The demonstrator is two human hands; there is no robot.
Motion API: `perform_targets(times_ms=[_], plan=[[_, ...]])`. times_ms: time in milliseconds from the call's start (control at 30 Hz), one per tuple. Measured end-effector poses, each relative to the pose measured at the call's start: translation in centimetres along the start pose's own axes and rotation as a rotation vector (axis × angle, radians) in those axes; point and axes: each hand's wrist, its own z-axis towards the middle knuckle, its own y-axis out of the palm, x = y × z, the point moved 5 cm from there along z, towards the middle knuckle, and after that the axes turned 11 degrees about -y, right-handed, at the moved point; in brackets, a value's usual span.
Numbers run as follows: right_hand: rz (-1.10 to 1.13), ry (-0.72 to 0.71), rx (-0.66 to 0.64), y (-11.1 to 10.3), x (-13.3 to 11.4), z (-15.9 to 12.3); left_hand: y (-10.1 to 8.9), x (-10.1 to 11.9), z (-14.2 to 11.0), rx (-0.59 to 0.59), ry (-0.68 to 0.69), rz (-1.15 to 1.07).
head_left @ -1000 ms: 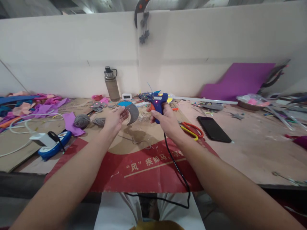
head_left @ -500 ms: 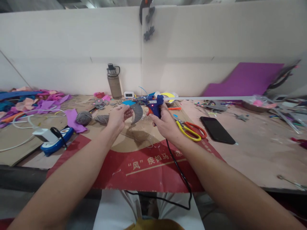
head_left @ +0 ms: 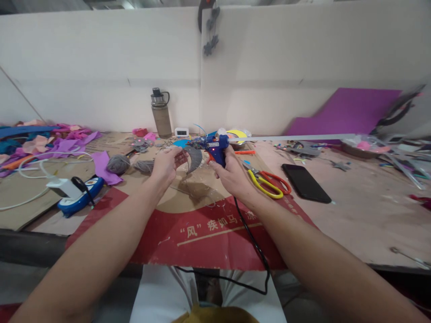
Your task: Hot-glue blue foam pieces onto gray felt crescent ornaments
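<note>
My right hand (head_left: 232, 172) grips the handle of a blue hot glue gun (head_left: 215, 147), its red light on and its nozzle pointing left. A black cord (head_left: 251, 242) runs from the gun down past the table edge. My left hand (head_left: 165, 165) pinches a grey crescent-shaped cut-out (head_left: 195, 158) and holds it upright just left of the nozzle. Both hands hover over a sheet of brown and red cardboard (head_left: 188, 224).
Scissors with orange and yellow handles (head_left: 267, 183) and a black phone (head_left: 305, 182) lie to the right. A grey water bottle (head_left: 160, 113), grey yarn balls (head_left: 118, 164), a white charger on a blue case (head_left: 72, 194) and purple scraps (head_left: 60, 146) sit to the left. A purple sheet (head_left: 343, 112) leans on the wall.
The glue gun has swung left and closed in on the grey crescent, which my left hand has turned more edge-on. The camera has shifted slightly.
</note>
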Motion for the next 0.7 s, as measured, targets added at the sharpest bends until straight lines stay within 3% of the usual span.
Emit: perform_targets(times_ms=[700], plan=[[-0.116, 0.013, -0.013, 0.01, -0.24, 0.03, 0.77, 0.49, -0.69, -0.045, 0.067, 0.066]])
